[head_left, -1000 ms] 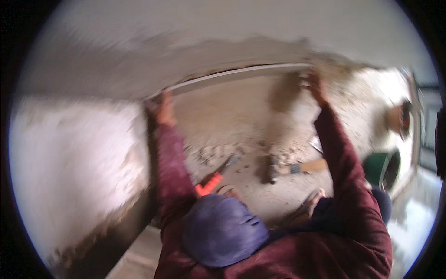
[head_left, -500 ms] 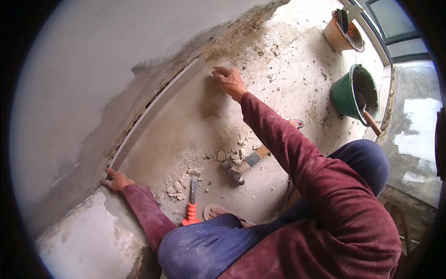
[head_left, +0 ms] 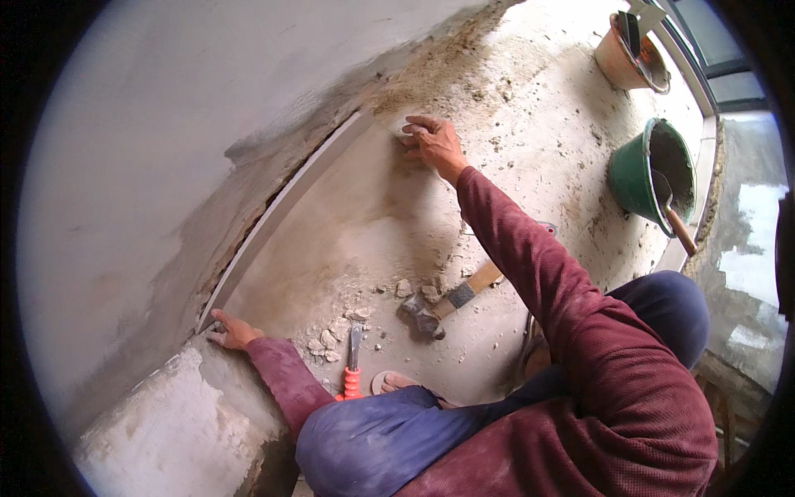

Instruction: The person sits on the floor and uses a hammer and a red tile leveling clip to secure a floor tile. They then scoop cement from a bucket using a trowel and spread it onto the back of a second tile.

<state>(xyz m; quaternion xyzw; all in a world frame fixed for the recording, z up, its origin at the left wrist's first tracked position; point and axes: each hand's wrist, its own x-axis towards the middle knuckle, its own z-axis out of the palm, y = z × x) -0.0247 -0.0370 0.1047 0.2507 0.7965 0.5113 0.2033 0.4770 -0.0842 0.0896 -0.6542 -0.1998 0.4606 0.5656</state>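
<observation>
A long pale strip (head_left: 281, 203), like a skirting tile, runs along the foot of the wall, with a dark gap behind it. My left hand (head_left: 237, 331) is at its near end, fingers apart, the fingertips at or touching the strip's end. Beyond the far end my right hand (head_left: 437, 147) hovers over the dusty floor, fingers loosely bent and apart, holding nothing. A hammer (head_left: 451, 302) with a wooden handle lies below my right forearm. Close to my left knee lies a chisel (head_left: 354, 356) with an orange grip, partly hidden by my leg.
Broken rubble (head_left: 331, 338) lies beside the chisel. A green bucket (head_left: 633, 176) with a trowel (head_left: 679, 225) in it stands at the right, and an orange bucket (head_left: 617, 60) farther back. A patchy plastered ledge (head_left: 166, 414) is at the lower left.
My right hand has lifted or shifted slightly away from the strip's far end. My left hand stays at the near end. The whole view has shifted a little.
</observation>
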